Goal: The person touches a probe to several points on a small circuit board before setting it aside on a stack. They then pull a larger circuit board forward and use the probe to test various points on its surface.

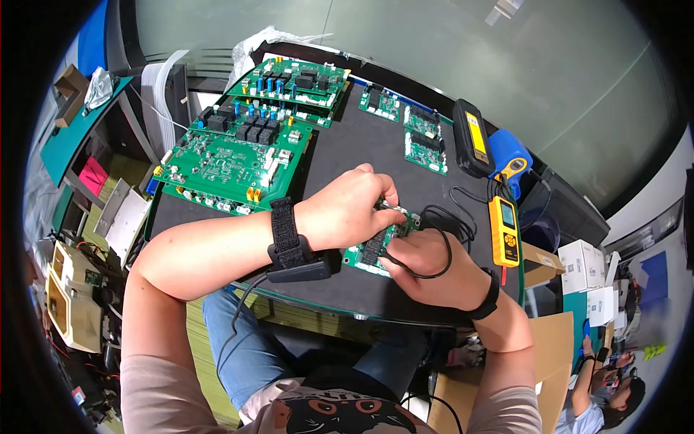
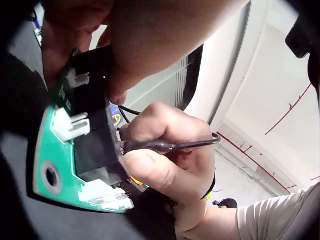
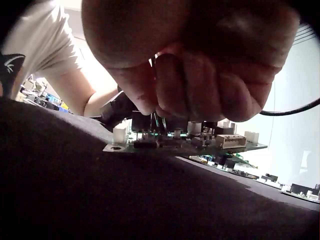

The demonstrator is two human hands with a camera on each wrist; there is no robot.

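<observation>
A small green circuit board (image 1: 352, 259) is at the front middle of the dark mat. My left hand (image 1: 347, 210) grips its far part, fingers and thumb bent about the edge and the black component block (image 2: 95, 140). The right hand (image 1: 437, 266) is at the board's right side, pinching the end of a black cable (image 1: 450, 249) between thumb and forefinger. In the left wrist view that cable end meets the side of the black block. Its tip is largely hidden by fingers. The right wrist view shows the right hand's curled fingers low over the board's parts (image 3: 195, 130).
Large green circuit boards (image 1: 217, 159) are stacked at the left. Several small boards (image 1: 425, 150) lie at the back. Along the right are a black-and-yellow device (image 1: 473, 137), a blue tool (image 1: 510, 155) and a yellow meter (image 1: 505, 231). Another person (image 1: 614, 398) is at lower right.
</observation>
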